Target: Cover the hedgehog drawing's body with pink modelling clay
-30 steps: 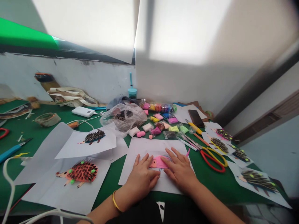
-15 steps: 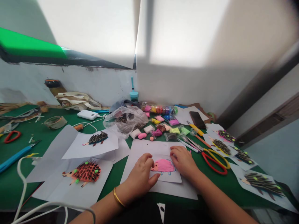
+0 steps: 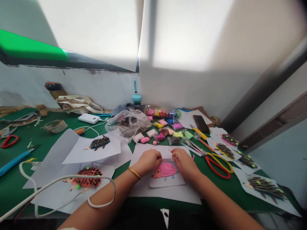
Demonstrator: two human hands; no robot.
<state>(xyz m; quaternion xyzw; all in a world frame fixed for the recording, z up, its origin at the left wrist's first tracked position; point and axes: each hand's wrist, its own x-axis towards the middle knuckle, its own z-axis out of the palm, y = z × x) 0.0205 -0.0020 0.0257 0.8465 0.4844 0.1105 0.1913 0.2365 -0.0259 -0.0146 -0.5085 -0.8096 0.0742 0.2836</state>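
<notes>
A small white card lies on a larger white sheet, with a pink clay hedgehog on it, outlined in blue with a peach face. My left hand rests at the card's upper left, fingers curled together and tips turned down. At the upper right of the card, my right hand has its fingers bent and pressed together. Whatever the fingertips hold, if anything, is too small or hidden to make out. A small ball of peach clay and a pink lump sit just beyond the sheet.
Several clay packets and a plastic bag of dark seeds lie behind. Red and yellow scissors are at right, near finished hedgehog cards. A white cable loops over my left forearm and a red hedgehog picture.
My left hand has moved up from the hedgehog's face to the card's upper edge, its fingers closing. The right hand shifted slightly left. The white cable has swung up over my left forearm.
</notes>
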